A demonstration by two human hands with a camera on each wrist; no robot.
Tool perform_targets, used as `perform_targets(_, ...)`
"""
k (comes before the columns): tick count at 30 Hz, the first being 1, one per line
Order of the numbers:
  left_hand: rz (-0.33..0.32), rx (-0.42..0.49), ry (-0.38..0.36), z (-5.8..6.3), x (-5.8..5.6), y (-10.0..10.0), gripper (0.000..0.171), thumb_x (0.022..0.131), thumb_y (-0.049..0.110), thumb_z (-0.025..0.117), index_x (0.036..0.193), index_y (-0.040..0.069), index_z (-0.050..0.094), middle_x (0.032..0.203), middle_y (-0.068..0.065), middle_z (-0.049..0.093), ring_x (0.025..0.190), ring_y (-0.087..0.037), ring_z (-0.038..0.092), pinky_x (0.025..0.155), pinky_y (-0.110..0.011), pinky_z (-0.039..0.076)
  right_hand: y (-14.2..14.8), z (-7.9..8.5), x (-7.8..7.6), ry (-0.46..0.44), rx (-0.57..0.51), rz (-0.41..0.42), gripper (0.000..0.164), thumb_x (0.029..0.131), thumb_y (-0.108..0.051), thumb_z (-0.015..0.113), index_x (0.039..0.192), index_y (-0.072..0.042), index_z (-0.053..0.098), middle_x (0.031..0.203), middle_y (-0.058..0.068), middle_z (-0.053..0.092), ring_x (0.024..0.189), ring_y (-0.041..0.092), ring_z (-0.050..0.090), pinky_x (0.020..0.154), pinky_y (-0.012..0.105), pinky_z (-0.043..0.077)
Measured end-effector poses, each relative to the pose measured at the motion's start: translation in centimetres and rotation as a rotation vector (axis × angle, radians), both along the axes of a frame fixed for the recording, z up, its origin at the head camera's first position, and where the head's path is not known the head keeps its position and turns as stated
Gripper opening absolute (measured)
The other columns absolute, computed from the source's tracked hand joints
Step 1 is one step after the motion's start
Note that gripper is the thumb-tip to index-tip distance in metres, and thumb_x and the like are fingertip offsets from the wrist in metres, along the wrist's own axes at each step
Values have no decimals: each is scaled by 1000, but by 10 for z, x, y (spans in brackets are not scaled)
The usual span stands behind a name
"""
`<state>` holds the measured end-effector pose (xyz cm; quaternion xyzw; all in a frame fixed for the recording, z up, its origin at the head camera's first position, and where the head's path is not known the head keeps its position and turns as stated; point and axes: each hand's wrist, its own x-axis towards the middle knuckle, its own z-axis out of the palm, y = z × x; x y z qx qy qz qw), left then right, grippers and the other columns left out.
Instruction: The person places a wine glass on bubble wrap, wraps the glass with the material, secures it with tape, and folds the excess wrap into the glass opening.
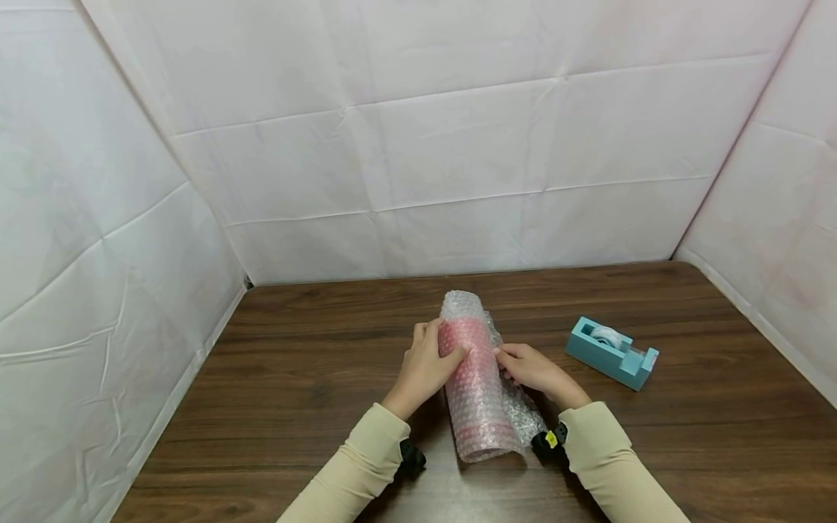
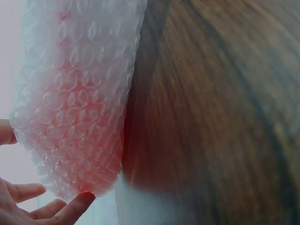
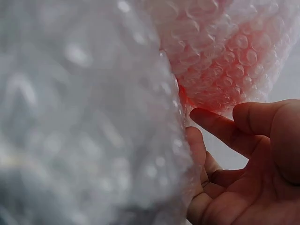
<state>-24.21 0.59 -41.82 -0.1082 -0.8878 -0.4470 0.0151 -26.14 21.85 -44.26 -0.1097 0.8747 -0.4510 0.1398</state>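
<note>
A pink thing wrapped in bubble wrap [image 1: 480,407] forms a long roll lying on the table; the bubbled layers hide what kind of thing it is. My left hand [image 1: 428,363] grips the roll's left side, thumb over the top and fingers along the far left edge. In the left wrist view, fingertips [image 2: 77,208] touch the bubbled surface. At the right side, my right hand [image 1: 532,370] holds the edge of the loose bubble wrap flap [image 1: 521,414]. Some right fingers are tucked behind the flap in the right wrist view, where the index fingertip [image 3: 201,115] reaches the pink part.
A light blue tape dispenser [image 1: 608,352] with a roll of clear tape stands right of the right hand. The dark wooden table [image 1: 294,407] meets white cloth walls [image 1: 458,160] at the back and both sides.
</note>
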Motion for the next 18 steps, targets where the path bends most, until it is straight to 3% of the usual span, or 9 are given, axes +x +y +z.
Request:
perform_targets(3, 1, -3, 3, 0, 0, 1, 66, 91, 41, 59, 144, 9, 37, 137, -14, 39, 109, -41, 54, 89, -51, 48, 0, 0, 0, 0, -18, -10, 32, 104, -19, 39, 109, 6, 58, 84, 9, 57, 73, 17, 53, 63, 29, 47)
perform_targets(7, 1, -13, 4, 0, 0, 2, 67, 91, 41, 59, 144, 8, 37, 137, -15, 38, 110, -39, 54, 91, -53, 47, 0, 0, 0, 0, -44, -30, 41, 102, -16, 42, 133, 11, 45, 98, 17, 60, 77, 19, 58, 64, 31, 51)
perform_targets(12, -2, -20, 1, 0, -1, 4, 68, 90, 42, 59, 145, 7, 36, 137, -16, 37, 114, -38, 52, 92, -56, 44, 0, 1, 1, -14, -51, -82, 50, 100, -16, 45, 139, 11, 33, 102, 19, 58, 77, 18, 58, 63, 31, 52)
perform_targets(18, 0, -27, -3, 0, -1, 5, 69, 90, 43, 59, 145, 8, 36, 137, -16, 37, 119, -37, 50, 95, -59, 39, 1, 3, 1, -31, -21, -106, 52, 99, -19, 46, 138, 14, 35, 81, 9, 55, 63, 14, 49, 56, 28, 45)
